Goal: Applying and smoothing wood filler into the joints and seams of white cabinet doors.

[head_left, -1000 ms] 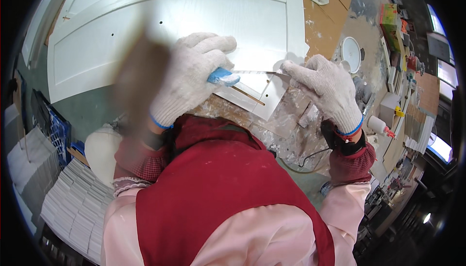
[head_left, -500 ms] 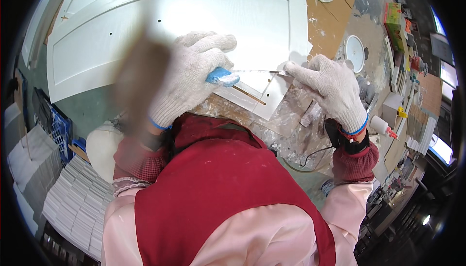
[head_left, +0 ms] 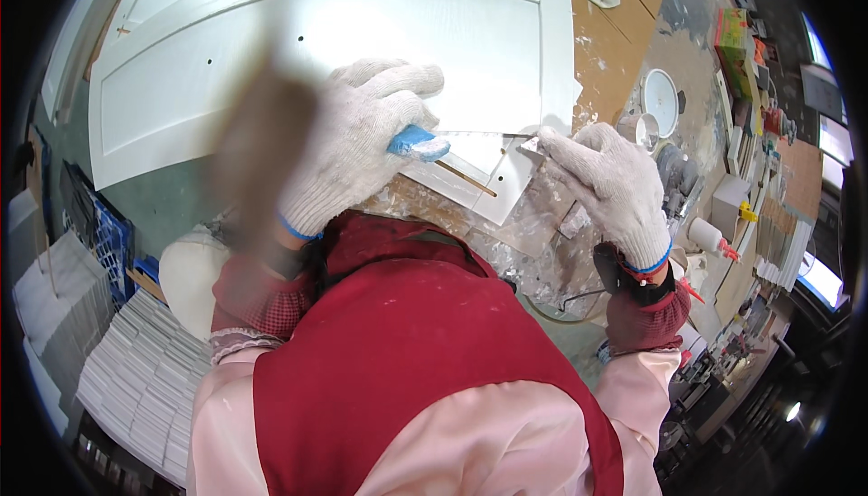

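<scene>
The left hand (head_left: pixel 357 148), in a white knit glove, has its fingers curled tight around a blue-handled tool (head_left: pixel 418 142) whose blue end protrudes past the fingertips. Just beyond that end lies a small white panel piece (head_left: pixel 484 173) with a thin brown slot, resting on the paint-spattered worktop (head_left: pixel 624 35). The right hand (head_left: pixel 613 187), gloved alike, pinches a small pale object (head_left: pixel 533 145) at the panel piece's far corner between thumb and forefinger; past both sets of fingers lies a large white door panel (head_left: pixel 316 35), flat, with small drilled holes.
</scene>
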Demonstrator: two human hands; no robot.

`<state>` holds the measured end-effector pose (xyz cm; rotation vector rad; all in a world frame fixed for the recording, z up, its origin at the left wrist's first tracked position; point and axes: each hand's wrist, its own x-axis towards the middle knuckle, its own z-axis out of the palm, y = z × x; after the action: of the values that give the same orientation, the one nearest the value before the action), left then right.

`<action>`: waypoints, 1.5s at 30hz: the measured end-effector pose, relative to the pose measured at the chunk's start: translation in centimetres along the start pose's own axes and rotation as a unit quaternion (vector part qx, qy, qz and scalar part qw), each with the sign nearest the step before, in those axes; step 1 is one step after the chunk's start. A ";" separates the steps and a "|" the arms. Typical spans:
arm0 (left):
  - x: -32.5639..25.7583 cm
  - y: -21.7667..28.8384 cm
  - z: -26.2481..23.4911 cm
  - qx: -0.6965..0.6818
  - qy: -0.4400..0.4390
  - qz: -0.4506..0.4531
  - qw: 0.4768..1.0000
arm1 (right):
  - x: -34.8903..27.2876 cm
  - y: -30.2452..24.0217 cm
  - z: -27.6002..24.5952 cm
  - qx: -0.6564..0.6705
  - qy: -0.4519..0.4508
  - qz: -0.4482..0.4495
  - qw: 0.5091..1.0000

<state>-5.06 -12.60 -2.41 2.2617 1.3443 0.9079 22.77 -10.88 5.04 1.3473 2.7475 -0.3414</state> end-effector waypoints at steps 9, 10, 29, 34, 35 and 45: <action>0.0 0.1 -0.2 -0.019 0.001 -0.002 1.000 | 0.2 -0.1 -0.2 -0.021 -0.048 0.006 0.999; -0.1 0.1 -0.2 -0.020 -0.001 -0.006 1.000 | -0.1 0.1 -0.2 -0.022 -0.048 0.005 0.999; 0.5 1.7 0.0 0.034 -0.055 -0.065 0.996 | -16.3 -4.2 6.6 0.305 0.255 0.437 0.807; 0.1 1.8 0.2 -0.041 -0.035 -0.122 0.991 | -17.8 -4.4 10.0 0.275 0.348 0.484 0.754; 0.0 1.7 0.2 -0.059 -0.033 -0.110 0.992 | -17.6 -4.2 10.5 0.261 0.388 0.499 0.730; -0.3 1.4 0.9 -0.143 -0.013 -0.111 0.983 | -18.9 -2.4 12.2 -0.007 0.359 0.587 0.726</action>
<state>-3.63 -13.53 -2.37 1.8628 1.3271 0.9227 32.01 -29.69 -3.59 3.2604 1.4899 0.3726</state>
